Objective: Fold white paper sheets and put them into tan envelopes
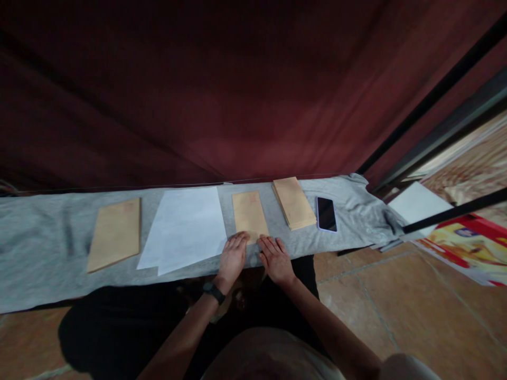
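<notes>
A single tan envelope (250, 214) lies flat on the grey cloth in front of me, with a faint red mark near its far end. On its near left corner rest the fingers of my left hand (233, 258), stretched out; a dark watch is on that wrist. My right hand (276, 258) lies flat with fingers spread, its tips at the envelope's near right corner. White paper sheets (188, 227) overlap one another just left of the envelope. Right of it sits a stack of envelopes (295, 203).
Another envelope pile (115, 232) lies at the left on the grey cloth (39, 237). A phone (326, 214) with a dark screen is right of the stack. Behind hangs a dark red curtain (237, 105). A red and yellow box (471, 248) stands at the right, beyond a black bar.
</notes>
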Tool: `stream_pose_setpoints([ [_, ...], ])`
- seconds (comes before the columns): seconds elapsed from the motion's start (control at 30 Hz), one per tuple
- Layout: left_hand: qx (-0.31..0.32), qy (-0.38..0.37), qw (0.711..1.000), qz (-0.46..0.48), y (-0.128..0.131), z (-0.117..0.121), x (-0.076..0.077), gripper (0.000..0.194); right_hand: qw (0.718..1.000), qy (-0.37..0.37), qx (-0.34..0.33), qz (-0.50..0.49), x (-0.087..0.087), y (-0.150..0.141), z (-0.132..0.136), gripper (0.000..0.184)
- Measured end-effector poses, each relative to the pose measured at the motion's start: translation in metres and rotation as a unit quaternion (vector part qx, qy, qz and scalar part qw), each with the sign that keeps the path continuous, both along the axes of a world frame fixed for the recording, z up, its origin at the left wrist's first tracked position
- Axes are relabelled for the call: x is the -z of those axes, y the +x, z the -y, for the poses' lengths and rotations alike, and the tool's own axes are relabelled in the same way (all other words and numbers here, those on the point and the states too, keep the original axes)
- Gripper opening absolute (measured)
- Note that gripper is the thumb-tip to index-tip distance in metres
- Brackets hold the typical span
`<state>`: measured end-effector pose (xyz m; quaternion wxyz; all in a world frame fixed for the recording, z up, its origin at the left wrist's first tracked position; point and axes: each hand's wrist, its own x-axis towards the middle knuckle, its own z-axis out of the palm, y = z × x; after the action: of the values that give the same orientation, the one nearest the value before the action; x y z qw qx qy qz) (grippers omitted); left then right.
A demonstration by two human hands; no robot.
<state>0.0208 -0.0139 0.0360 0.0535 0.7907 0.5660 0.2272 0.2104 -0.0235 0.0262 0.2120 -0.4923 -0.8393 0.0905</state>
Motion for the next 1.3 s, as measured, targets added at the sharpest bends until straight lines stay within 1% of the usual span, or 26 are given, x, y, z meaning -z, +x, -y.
stream_pose_setpoints([
  [0.13,0.044,0.007,0.998,-0.04,0.013,0.017,0.002,0.041,1.0,0.0,0.004,-0.011,0.001,0.0,0.001,0.048],
  [0.27,0.038,-0.002,0.997,-0.063,0.021,0.031,0.008,0.048,1.0,-0.008,-0.003,-0.015,-0.004,0.0,-0.001,0.045],
  [0.4,0.023,-0.004,0.996,-0.081,0.021,0.031,0.012,0.051,0.999,-0.009,-0.038,-0.026,-0.012,-0.006,-0.006,0.047],
  [0.47,0.013,-0.001,0.997,-0.081,0.022,0.03,0.011,0.052,0.998,-0.012,-0.056,-0.03,-0.013,-0.009,-0.008,0.048],
  [0.53,0.013,0.003,0.997,-0.079,0.023,0.028,0.009,0.052,0.998,-0.011,-0.056,-0.026,-0.011,-0.009,-0.009,0.049],
  [0.67,0.012,0.003,0.997,-0.076,0.024,0.03,0.006,0.05,0.999,0.002,-0.041,-0.012,-0.005,0.005,-0.009,0.049],
  [0.77,0.006,0.005,0.997,-0.073,0.024,0.033,0.01,0.052,0.999,0.007,-0.04,-0.008,-0.004,0.017,-0.011,0.048],
  [0.83,0.004,0.006,0.997,-0.074,0.023,0.034,0.013,0.054,0.999,0.004,-0.044,-0.008,-0.006,0.019,-0.016,0.048],
  [0.9,0.003,0.004,0.997,-0.077,0.023,0.034,0.015,0.054,0.998,-0.002,-0.064,-0.005,-0.008,0.016,-0.023,0.048],
  [0.97,0.002,0.003,0.997,-0.079,0.024,0.033,0.016,0.052,0.995,-0.007,-0.104,0.007,-0.01,0.01,-0.033,0.048],
  [1.07,0.001,0.004,0.997,-0.081,0.024,0.032,0.014,0.047,0.988,-0.002,-0.15,0.027,-0.007,0.0,-0.053,0.049],
  [1.2,0.003,0.008,0.996,-0.086,0.026,0.03,0.007,0.05,0.986,0.021,-0.163,0.042,0.002,-0.005,-0.087,0.049],
  [1.3,-0.001,0.005,0.996,-0.089,0.027,0.028,0.001,0.053,0.987,0.037,-0.147,0.046,0.007,-0.009,-0.115,0.051],
])
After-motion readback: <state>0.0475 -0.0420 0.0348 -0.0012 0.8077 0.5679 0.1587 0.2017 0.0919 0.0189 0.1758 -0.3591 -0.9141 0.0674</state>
